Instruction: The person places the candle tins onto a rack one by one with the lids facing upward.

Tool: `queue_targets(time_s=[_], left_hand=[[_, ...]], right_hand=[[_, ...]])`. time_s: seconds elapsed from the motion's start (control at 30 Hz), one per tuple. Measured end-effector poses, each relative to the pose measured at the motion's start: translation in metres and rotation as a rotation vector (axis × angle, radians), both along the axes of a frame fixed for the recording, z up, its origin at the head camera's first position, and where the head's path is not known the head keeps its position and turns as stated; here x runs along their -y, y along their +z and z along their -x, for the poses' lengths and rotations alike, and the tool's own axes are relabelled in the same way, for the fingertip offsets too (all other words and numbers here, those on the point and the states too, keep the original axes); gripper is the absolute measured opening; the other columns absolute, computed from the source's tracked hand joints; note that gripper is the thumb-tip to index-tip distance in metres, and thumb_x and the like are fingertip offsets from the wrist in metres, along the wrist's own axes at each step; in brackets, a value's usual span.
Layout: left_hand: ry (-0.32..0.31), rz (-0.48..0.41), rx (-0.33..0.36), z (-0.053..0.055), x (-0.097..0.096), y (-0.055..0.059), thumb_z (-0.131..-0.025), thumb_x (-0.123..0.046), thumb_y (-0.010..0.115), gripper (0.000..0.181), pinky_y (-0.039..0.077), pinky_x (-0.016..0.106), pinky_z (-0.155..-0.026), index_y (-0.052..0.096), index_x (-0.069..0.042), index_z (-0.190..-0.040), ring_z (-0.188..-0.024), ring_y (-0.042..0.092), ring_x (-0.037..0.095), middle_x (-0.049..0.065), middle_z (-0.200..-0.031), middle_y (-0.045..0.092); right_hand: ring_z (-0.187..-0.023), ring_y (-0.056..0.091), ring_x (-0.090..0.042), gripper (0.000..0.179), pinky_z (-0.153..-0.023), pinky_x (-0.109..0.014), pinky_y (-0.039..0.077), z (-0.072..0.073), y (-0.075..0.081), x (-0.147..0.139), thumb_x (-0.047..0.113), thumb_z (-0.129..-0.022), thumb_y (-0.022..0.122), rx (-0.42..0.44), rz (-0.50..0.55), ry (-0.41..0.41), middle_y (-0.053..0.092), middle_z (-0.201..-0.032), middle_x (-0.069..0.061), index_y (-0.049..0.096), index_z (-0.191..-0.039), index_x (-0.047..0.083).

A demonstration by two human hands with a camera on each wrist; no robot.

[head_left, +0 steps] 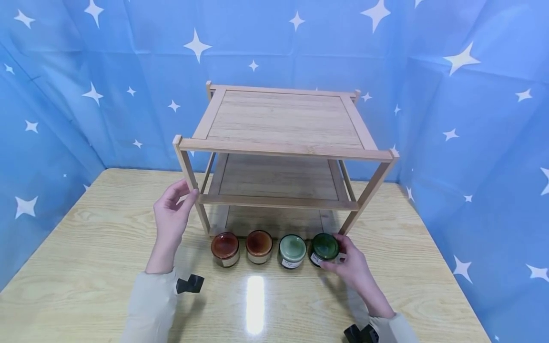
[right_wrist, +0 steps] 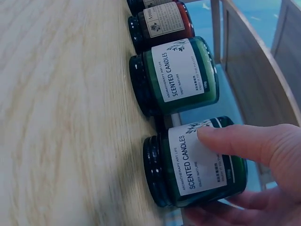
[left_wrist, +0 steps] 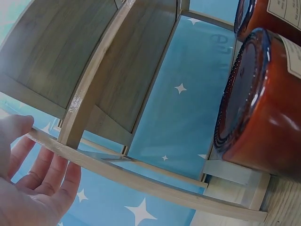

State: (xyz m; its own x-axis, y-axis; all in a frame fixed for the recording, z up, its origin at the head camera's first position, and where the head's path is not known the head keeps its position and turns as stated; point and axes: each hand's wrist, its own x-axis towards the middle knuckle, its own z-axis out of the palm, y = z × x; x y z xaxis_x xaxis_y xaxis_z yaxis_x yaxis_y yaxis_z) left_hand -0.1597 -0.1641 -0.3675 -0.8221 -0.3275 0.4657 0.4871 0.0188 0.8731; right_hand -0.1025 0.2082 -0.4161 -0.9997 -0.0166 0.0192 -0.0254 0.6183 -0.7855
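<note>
A dark green scented candle jar (head_left: 324, 246) stands upside down on its black lid, and my right hand (head_left: 352, 264) holds it from the right. In the right wrist view the thumb (right_wrist: 235, 141) lies across its white label. Left of it in a row are a light green candle jar (head_left: 292, 251), an amber jar (head_left: 259, 246) and a reddish-brown jar (head_left: 225, 248), also bottoms up. My left hand (head_left: 173, 214) pinches the left front post of a wooden shelf rack (head_left: 285, 119), thumb on one side and fingers on the other.
The rack has a top board, a middle board (head_left: 279, 176) and a low board (head_left: 274, 221) just behind the jars. A light wood table (head_left: 107, 257) carries everything. Blue star-printed cloth (head_left: 257, 43) hangs behind and at both sides.
</note>
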Motion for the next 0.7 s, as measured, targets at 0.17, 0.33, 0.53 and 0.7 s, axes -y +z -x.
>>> queue_targets(time_s=[0.17, 0.33, 0.53, 0.7], left_hand=[[-0.003, 0.01, 0.001, 0.0, 0.002, 0.0, -0.088, 0.012, 0.061, 0.023, 0.052, 0.019, -0.082, 0.065, 0.009, -0.11, -0.089, 0.063, 0.009, -0.009, -0.092, 0.068], [-0.014, 0.008, -0.003, 0.0, 0.003, 0.0, -0.087, 0.014, 0.06, 0.023, 0.052, 0.019, -0.083, 0.064, 0.011, -0.11, -0.089, 0.064, 0.009, -0.009, -0.092, 0.068], [-0.031, 0.014, -0.016, 0.002, 0.004, 0.001, -0.087, 0.014, 0.061, 0.023, 0.052, 0.02, -0.083, 0.063, 0.013, -0.11, -0.089, 0.064, 0.009, -0.008, -0.092, 0.068], [-0.03, 0.032, -0.006, 0.002, 0.005, 0.0, -0.087, 0.014, 0.061, 0.024, 0.051, 0.02, -0.085, 0.061, 0.015, -0.111, -0.091, 0.064, 0.009, -0.009, -0.092, 0.068]], right_hand=[[-0.103, 0.056, -0.039, 0.069, -0.081, -0.051, 0.052, 0.001, -0.002, 0.0, 0.002, -0.068, 0.085, -0.025, -0.006, 0.012, 0.06, -0.109, -0.025, 0.048, -0.125, -0.012], [-0.104, 0.056, -0.039, 0.068, -0.081, -0.05, 0.053, 0.002, -0.006, -0.001, 0.001, -0.069, 0.084, -0.028, -0.005, 0.011, 0.06, -0.11, -0.025, 0.048, -0.125, -0.011], [-0.104, 0.057, -0.038, 0.065, -0.083, -0.049, 0.053, 0.004, -0.009, -0.003, 0.002, -0.069, 0.084, -0.036, 0.031, 0.014, 0.06, -0.112, -0.023, 0.051, -0.124, -0.008], [-0.108, 0.057, -0.035, 0.064, -0.086, -0.044, 0.053, 0.006, -0.013, -0.004, 0.001, -0.069, 0.085, -0.023, 0.085, 0.008, 0.06, -0.115, -0.021, 0.052, -0.123, -0.005]])
